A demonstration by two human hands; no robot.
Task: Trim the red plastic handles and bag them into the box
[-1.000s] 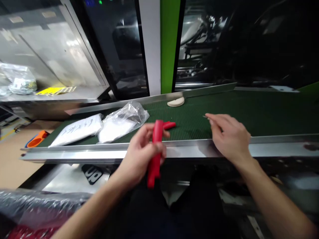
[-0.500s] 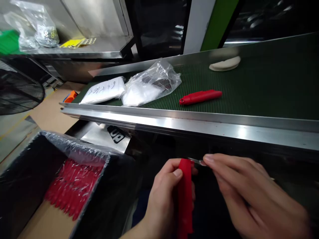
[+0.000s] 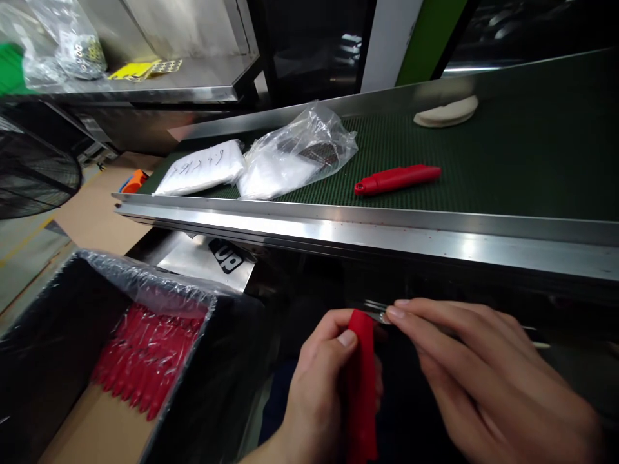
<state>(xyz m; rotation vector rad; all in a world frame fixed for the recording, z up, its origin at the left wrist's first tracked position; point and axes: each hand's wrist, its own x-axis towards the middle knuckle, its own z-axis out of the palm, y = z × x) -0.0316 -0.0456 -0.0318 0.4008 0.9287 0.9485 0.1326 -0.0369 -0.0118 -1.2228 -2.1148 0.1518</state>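
My left hand (image 3: 322, 374) is closed around a long red plastic part (image 3: 362, 386), held upright with my thumb pressed on its face near the top. In my right hand (image 3: 483, 367) is a pair of metal tweezers (image 3: 378, 312), pinched between thumb and fingers. The tips of the tweezers are beside the upper end of the red part; whether they touch it I cannot tell. Another red plastic part (image 3: 399, 179), with a small hole at one end, lies on the green conveyor belt (image 3: 503, 174) beyond my hands.
A metal rail (image 3: 387, 234) runs along the belt's near edge. Plastic bags (image 3: 294, 161), a white packet (image 3: 200, 169) and a cream curved piece (image 3: 447, 113) lie on the belt. At lower left stands a lined box (image 3: 213, 309) with several red parts; a fan (image 3: 36, 161) is behind.
The view has shifted slightly, so the belt and its things appear a little higher. The tweezers have tilted slightly at the red part's top, and both of their prongs show more clearly.
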